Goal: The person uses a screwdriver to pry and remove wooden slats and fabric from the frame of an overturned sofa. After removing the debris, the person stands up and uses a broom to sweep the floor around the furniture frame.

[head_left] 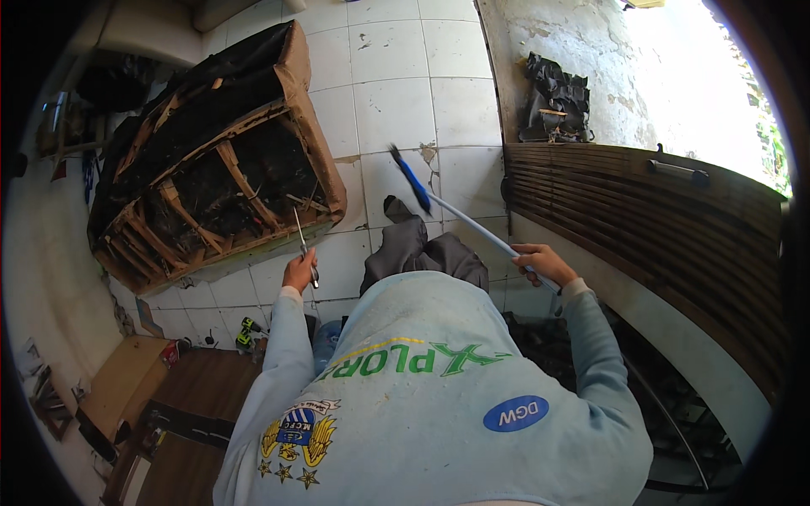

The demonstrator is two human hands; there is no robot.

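Observation:
In my right hand [544,264] is a broom, gripped by its pale stick [477,225]. Its blue head [412,182] with dark bristles is over the white tiles in front of my feet. My left hand [299,271] is closed around a tool with a long, thin metal blade [300,228] pointing forward; part of its handle shows below the fingers, and I cannot tell its exact kind. Just beyond that hand lies an overturned upholstered sofa [319,156], brown on the side, with torn black lining and bare wooden slats [240,181].
A slatted dark wooden panel [624,202] runs along the right. Crumpled black material [555,101] rests against the wall beyond it. A green-and-black power drill [245,332] lies on the floor at lower left, near brown wooden furniture [198,384].

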